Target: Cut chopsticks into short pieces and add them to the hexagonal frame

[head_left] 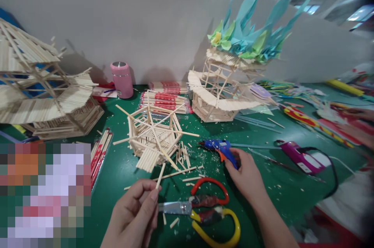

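Between the thumb and fingers of my left hand (137, 209) is a short wooden stick (160, 176), pointing up and away. My right hand (244, 168) is closed around the handle of a blue glue gun (217, 146) with an orange trigger, lying on the table with its nozzle to the left. Just beyond my left hand stands a small six-sided frame of wooden sticks (153, 133), with a flat ramp of sticks at its front. Scissors (207, 201) with red and yellow handles lie between my hands, their blades partly behind my left fingers.
Cut stick pieces (182, 154) litter the green table (117, 162). Larger stick models stand at left (37, 100) and at back right (219, 100), the latter topped with blue-green paper leaves. A pink flask (122, 80), stick packs (165, 101) and a magenta device (304, 157) with a cord lie around.
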A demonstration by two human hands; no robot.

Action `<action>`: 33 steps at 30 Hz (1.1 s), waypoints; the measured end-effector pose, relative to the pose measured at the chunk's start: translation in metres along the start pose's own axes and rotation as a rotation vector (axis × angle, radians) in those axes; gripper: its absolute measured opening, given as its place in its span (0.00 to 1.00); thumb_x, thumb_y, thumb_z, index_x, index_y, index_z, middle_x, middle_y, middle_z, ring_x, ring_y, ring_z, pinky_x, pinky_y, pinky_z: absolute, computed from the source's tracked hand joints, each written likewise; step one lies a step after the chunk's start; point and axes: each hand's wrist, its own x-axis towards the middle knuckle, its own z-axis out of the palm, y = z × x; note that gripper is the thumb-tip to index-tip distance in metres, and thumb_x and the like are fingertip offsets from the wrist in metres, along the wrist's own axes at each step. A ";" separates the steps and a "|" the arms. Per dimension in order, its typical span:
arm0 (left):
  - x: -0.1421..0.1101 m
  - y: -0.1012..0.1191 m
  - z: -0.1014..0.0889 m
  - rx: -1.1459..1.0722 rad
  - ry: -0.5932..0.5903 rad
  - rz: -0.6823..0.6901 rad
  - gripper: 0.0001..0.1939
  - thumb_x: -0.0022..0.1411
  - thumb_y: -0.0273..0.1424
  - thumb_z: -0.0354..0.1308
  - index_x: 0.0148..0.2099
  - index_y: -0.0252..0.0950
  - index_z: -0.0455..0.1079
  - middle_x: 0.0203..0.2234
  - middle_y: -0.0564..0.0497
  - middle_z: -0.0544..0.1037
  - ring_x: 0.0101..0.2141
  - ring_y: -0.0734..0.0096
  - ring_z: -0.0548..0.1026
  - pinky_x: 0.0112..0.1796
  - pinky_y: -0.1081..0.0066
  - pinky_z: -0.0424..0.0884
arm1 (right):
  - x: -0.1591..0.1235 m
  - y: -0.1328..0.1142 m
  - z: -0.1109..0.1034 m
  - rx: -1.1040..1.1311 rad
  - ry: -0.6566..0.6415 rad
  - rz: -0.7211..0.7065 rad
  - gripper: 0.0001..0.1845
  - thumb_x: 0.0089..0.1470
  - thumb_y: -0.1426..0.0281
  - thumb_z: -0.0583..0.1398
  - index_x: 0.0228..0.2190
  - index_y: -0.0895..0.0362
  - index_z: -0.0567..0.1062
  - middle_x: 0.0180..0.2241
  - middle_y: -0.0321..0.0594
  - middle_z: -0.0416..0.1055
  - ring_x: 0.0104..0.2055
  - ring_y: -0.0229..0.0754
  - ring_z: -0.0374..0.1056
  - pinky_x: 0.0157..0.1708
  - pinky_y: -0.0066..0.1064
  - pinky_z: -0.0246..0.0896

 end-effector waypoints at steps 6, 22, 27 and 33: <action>-0.001 0.001 0.001 0.001 0.044 0.020 0.22 0.47 0.51 0.61 0.30 0.36 0.69 0.10 0.62 0.62 0.12 0.85 0.54 0.14 0.83 0.48 | 0.006 0.005 0.002 -0.044 -0.063 0.062 0.22 0.40 0.64 0.55 0.40 0.59 0.68 0.36 0.49 0.72 0.36 0.51 0.70 0.35 0.41 0.64; 0.004 -0.002 0.000 -0.138 -0.071 -0.068 0.18 0.50 0.47 0.62 0.30 0.36 0.68 0.10 0.61 0.67 0.09 0.88 0.54 0.13 0.83 0.47 | 0.003 -0.006 -0.006 -0.012 0.069 -0.002 0.25 0.41 0.61 0.55 0.41 0.60 0.68 0.39 0.52 0.68 0.40 0.55 0.66 0.34 0.42 0.62; -0.001 0.007 0.003 -0.092 -0.041 -0.054 0.20 0.49 0.49 0.61 0.30 0.36 0.67 0.07 0.59 0.68 0.09 0.86 0.56 0.14 0.82 0.48 | -0.022 -0.059 -0.022 0.356 0.163 0.008 0.16 0.50 0.58 0.56 0.35 0.56 0.72 0.30 0.42 0.70 0.30 0.44 0.65 0.30 0.32 0.61; 0.001 0.008 0.002 -0.066 -0.075 -0.055 0.21 0.48 0.51 0.60 0.29 0.37 0.66 0.04 0.61 0.64 0.09 0.85 0.52 0.15 0.81 0.47 | -0.056 -0.145 -0.010 0.963 -0.669 0.065 0.18 0.51 0.55 0.59 0.24 0.58 0.74 0.22 0.33 0.63 0.24 0.35 0.56 0.24 0.25 0.52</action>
